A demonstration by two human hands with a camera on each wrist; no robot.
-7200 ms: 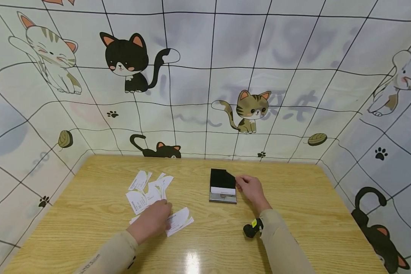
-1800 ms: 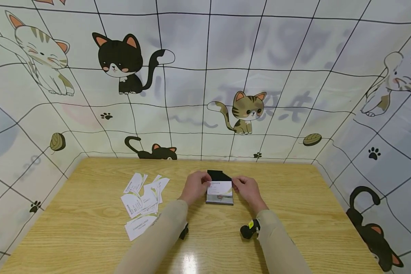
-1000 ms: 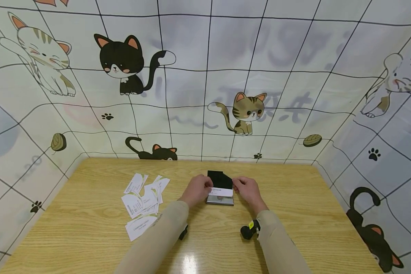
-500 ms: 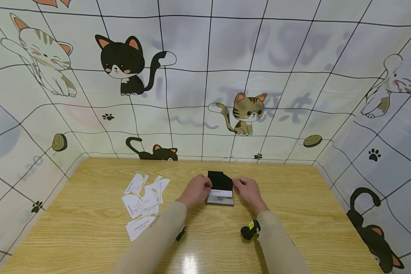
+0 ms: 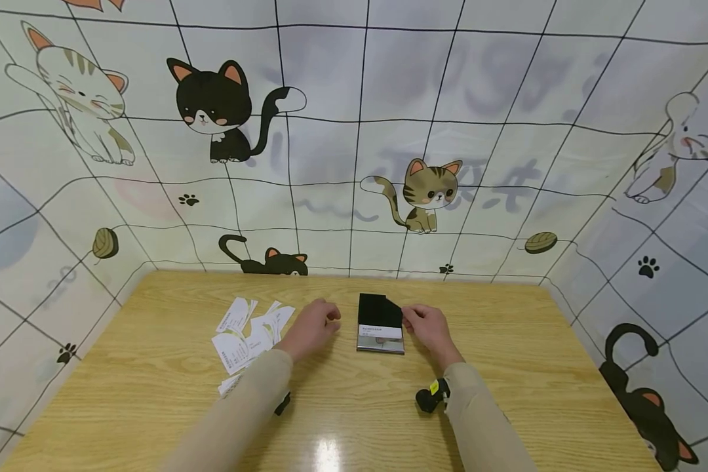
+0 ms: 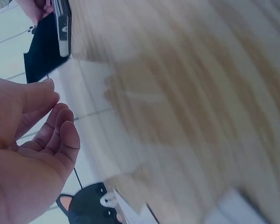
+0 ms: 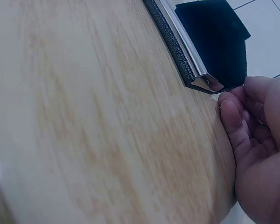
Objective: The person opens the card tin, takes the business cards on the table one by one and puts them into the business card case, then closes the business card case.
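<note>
A business card case (image 5: 380, 309) with a black flap and a shiny metal edge lies on the table, its flap raised. A white business card (image 5: 380, 332) shows inside it. My right hand (image 5: 429, 331) pinches the right edge of the case's flap between thumb and fingers, as the right wrist view also shows. My left hand (image 5: 313, 329) is to the left of the case and apart from it, its fingers loosely bent with nothing between them. Loose business cards (image 5: 231, 352) spread to the left, some hidden behind the left hand and sleeve.
The wooden table (image 5: 354, 406) reaches back to a white wall cloth (image 5: 330, 144) with printed cats and lines. A small black wrist camera (image 5: 429, 398) hangs at the right sleeve, just above the tabletop.
Earlier the left hand brought a business card from the pile and slid it down into the case. Now it has let go and moved left. The right hand has kept hold of the flap.
</note>
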